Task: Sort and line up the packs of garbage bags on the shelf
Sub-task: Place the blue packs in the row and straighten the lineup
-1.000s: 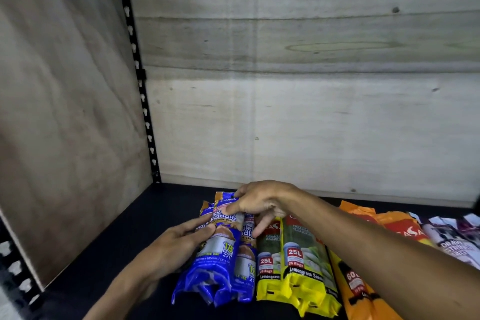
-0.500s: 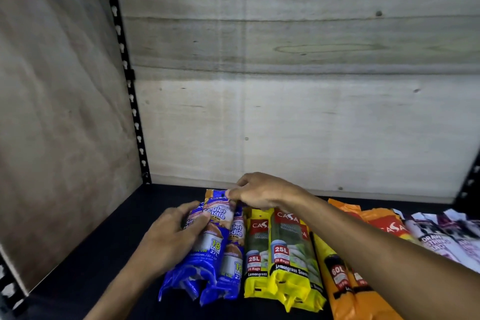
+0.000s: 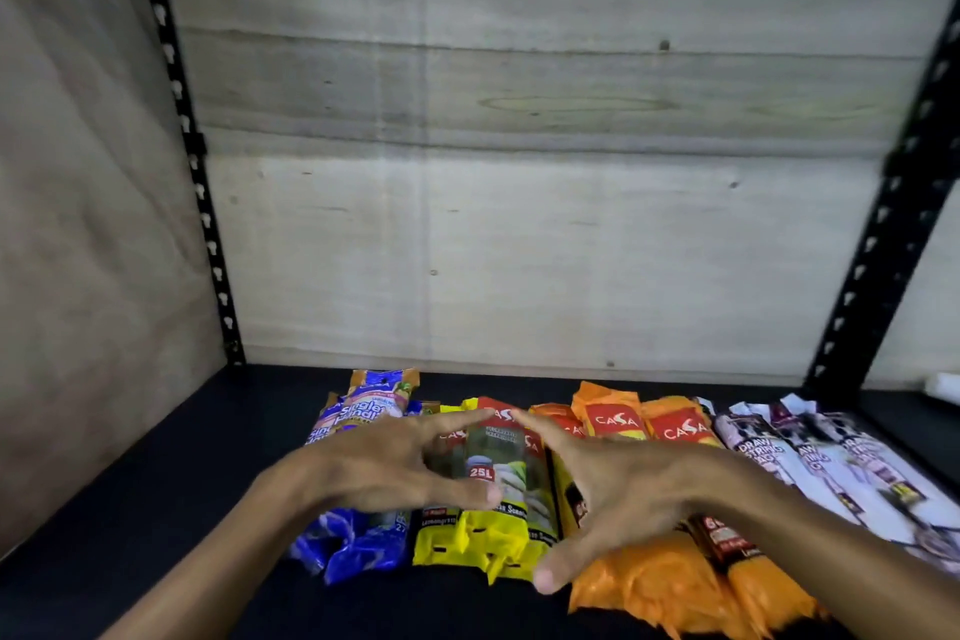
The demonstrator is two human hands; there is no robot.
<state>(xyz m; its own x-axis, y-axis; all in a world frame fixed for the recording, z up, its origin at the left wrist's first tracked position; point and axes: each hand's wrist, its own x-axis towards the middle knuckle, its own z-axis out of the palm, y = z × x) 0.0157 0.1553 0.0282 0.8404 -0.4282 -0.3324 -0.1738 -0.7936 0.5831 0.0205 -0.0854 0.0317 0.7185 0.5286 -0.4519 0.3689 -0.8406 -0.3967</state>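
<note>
From the head camera, looking down onto the dark shelf [image 3: 156,483], the packs of garbage bags lie side by side in one row, sorted by colour. At the left are the blue packs [image 3: 363,541], at least two, one lying partly over the other so the exact count is hard to read. Just beside them sit two yellow packs [image 3: 493,530], the front one marked 25L. Next come the orange packs [image 3: 670,582], three red tops showing along the back. At the far right lie the white packs [image 3: 831,457], about three, their edges blurred together. Both hands hover over the middle of the row with fingers spread and straight, gripping nothing. The left hand [image 3: 379,468] is above the seam between blue and yellow, its forefinger stretched toward the yellow packs' tops; the right hand [image 3: 618,489] is above the seam between yellow and orange, thumb low near the front edge. Their forefingers nearly meet over the yellow packs; whether either palm touches the plastic I cannot tell. A plywood back panel [image 3: 519,224] and two black slotted uprights [image 3: 208,234] frame the bay.
</note>
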